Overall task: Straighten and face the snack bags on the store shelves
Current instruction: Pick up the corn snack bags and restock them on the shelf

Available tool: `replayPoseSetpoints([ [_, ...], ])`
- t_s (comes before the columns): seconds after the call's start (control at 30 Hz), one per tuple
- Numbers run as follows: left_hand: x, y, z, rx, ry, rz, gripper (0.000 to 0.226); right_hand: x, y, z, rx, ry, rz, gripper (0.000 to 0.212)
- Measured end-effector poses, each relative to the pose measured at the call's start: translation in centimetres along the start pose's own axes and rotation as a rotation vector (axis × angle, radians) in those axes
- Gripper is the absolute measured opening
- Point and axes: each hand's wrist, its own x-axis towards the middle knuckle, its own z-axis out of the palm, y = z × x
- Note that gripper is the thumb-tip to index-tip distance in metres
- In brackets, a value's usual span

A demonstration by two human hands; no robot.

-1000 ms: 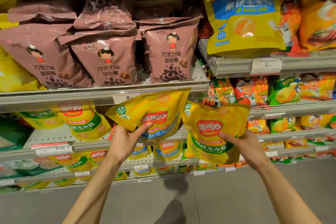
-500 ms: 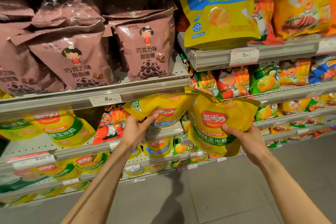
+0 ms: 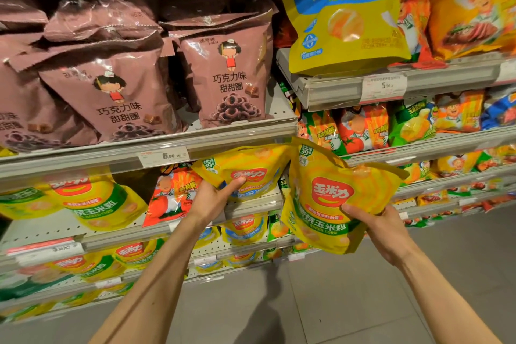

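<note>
My left hand [image 3: 212,198] grips a yellow corn-snack bag with a blue band [image 3: 251,167] by its lower edge, thumb on the front, just under the edge of the shelf [image 3: 83,159] that carries the brown bags. In my right hand [image 3: 382,229] is a second yellow corn-snack bag with a green band [image 3: 329,198], tilted and held out in front of the shelves, thumb pressed on its face. The two bags touch at their upper corners.
Brown chocolate-ring bags [image 3: 229,75] stand on the shelf above. A big yellow baked-corn bag [image 3: 343,8] sits upper right. More yellow corn bags [image 3: 95,201] and a red tomato bag [image 3: 170,198] fill the shelf at hand level. Grey floor lies below.
Both hands carried their bags up and to the right along the shelves. The left bag now lies flatter under the shelf edge; the bags came closer and touch.
</note>
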Motion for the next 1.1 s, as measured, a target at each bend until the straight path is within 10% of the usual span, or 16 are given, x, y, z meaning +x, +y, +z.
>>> replayPoseSetpoints([
  [0.77,1.1,-0.5,1.4,0.077,0.037,-0.053,0.035,-1.8,0.3,-0.6,0.02,-0.008,0.026,0.099],
  [1.1,0.6,-0.7,1.8,0.101,0.072,-0.176,0.052,0.2,0.6,2.2,-0.077,-0.016,0.025,0.05],
])
